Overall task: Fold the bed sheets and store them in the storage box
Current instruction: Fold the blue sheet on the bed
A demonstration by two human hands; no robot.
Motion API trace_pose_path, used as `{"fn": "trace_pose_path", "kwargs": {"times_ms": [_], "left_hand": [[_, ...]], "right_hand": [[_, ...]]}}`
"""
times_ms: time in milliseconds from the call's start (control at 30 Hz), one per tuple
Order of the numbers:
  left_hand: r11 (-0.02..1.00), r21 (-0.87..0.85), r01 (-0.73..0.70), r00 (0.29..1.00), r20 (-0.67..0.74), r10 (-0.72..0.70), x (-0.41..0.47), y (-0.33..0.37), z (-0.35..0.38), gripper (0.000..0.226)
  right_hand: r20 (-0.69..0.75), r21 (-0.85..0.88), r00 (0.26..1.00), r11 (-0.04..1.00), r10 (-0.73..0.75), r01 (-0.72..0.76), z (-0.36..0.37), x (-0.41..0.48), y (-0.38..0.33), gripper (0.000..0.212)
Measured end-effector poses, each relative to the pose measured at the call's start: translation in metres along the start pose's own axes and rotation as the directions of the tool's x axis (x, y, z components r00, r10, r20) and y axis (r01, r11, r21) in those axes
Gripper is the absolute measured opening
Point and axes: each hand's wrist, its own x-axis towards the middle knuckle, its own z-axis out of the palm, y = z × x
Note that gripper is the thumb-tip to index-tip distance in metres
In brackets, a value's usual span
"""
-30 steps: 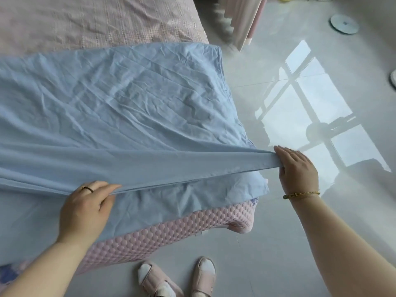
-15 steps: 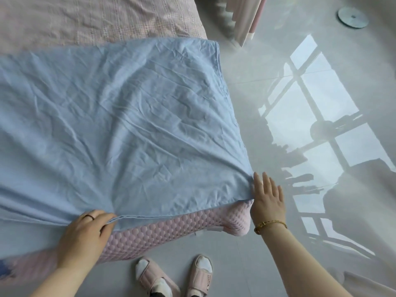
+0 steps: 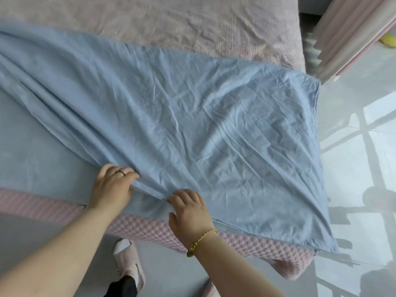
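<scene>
Head view, hands (image 3: 150,198) pinching blue sheet (image 3: 214,129) edge

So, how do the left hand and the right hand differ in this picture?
The left hand wears a ring, while the right hand has a gold bracelet at its wrist. The left hand lies farther onto the bed; the right hand is nearer the mattress edge. Both hold the same edge of the blue sheet, close together, palms down.

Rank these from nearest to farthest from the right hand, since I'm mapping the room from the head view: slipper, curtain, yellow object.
1. Slipper: on the floor, below-left of the right hand.
2. Curtain: upper right, past the bed's corner.
3. Yellow object: far upper right, behind the curtain.
</scene>
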Motion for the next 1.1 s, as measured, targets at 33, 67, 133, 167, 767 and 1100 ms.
{"fn": "trace_pose_path", "kwargs": {"times_ms": [33, 67, 133, 167, 767, 1100], "left_hand": [[1.000, 0.014, 0.009, 1.000, -0.001, -0.009, 0.003, -0.018, -0.002, 0.029], [1.000, 0.022, 0.009, 1.000, -0.005, -0.009, 0.007, -0.034, -0.003, 0.027], [1.000, 0.021, 0.020, 1.000, -0.008, -0.020, 0.009, -0.073, -0.004, 0.028], [1.000, 0.010, 0.023, 1.000, -0.016, -0.023, 0.011, -0.092, -0.004, 0.033], [0.955, -0.051, -0.293, 0.943, 0.149, 0.297, 0.056, -0.244, 0.012, 0.040], [0.988, 0.112, -0.105, 0.976, 0.200, 0.081, 0.055, -0.308, -0.007, 0.011]], "right_hand": [[0.030, -0.024, 0.999, 1.000, 0.015, -0.015, 0.006, 0.013, -0.013, 0.033], [0.042, -0.050, 0.998, 0.998, 0.037, -0.034, 0.010, 0.025, -0.023, 0.027], [0.056, -0.108, 0.998, 0.994, 0.041, -0.035, 0.023, 0.053, -0.047, 0.022], [0.066, -0.139, 0.996, 0.989, 0.052, -0.043, 0.031, 0.068, -0.059, 0.029], [-0.224, -0.290, 0.975, 0.954, 0.007, -0.073, 0.105, 0.158, -0.130, 0.029], [-0.077, -0.284, 0.993, 0.952, 0.093, -0.111, 0.110, 0.170, -0.134, 0.015]]}}
